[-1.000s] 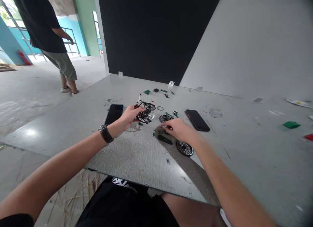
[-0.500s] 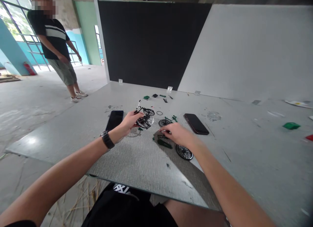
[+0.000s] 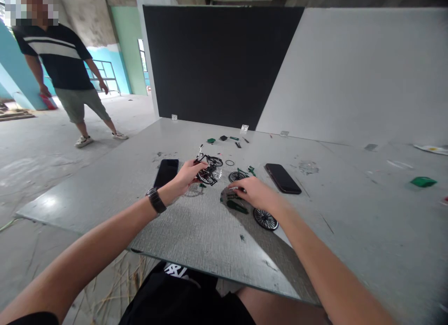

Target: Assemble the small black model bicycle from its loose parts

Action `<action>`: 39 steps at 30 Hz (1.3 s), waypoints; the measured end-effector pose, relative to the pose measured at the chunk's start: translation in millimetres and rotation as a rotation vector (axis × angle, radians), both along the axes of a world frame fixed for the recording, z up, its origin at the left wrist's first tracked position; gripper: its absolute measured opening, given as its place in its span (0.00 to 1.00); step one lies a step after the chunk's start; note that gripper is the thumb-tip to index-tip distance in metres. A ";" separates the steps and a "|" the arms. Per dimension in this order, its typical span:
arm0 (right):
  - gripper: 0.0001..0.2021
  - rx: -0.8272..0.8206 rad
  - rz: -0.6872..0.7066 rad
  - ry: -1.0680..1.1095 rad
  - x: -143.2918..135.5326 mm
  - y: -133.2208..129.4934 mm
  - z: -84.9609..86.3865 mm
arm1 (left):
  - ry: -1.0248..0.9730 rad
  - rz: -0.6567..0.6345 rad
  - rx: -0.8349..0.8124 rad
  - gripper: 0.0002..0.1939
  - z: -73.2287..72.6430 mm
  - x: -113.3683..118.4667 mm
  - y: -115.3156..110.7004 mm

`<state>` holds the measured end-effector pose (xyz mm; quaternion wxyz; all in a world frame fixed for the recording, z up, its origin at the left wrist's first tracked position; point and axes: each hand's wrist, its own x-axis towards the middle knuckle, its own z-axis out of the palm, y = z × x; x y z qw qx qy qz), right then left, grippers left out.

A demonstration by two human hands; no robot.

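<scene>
My left hand (image 3: 189, 174) is closed on a small black model bicycle (image 3: 207, 172), holding it up over the table. My right hand (image 3: 250, 192) hovers low over dark green parts (image 3: 237, 206), its fingers pinched together; whether anything is between them is too small to tell. Just beyond the right fingers is a small black wheel (image 3: 237, 176) beside green frame pieces (image 3: 250, 169). A larger spoked wheel (image 3: 265, 219) lies under the right wrist. A thin black ring (image 3: 229, 162) rests between the bicycle and the green pieces.
Phones lie at left (image 3: 166, 172) and right (image 3: 283, 178) on the grey table (image 3: 168, 236). Small green and black parts (image 3: 223, 138) sit farther back. A green piece (image 3: 423, 181) is at far right. A black and white panel (image 3: 224, 64) stands behind. Another person (image 3: 66, 66) stands at left.
The other person has stepped left and now faces more toward the table. The view has shifted slightly. My hands keep nearly the same positions over the table.
</scene>
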<state>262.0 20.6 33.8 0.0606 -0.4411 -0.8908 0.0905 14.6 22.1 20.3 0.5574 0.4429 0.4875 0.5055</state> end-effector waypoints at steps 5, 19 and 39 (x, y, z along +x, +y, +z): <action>0.18 -0.005 0.016 -0.005 -0.5 -0.8 1.6 | -0.010 -0.003 0.005 0.04 -0.2 -0.1 0.2; 0.18 -0.009 0.014 -0.001 0.3 1.8 -0.5 | -0.020 0.001 -0.017 0.04 2.6 0.9 -1.1; 0.17 -0.040 -0.004 0.017 5.2 5.5 -3.9 | -0.020 0.001 -0.007 0.05 -1.6 -0.2 1.9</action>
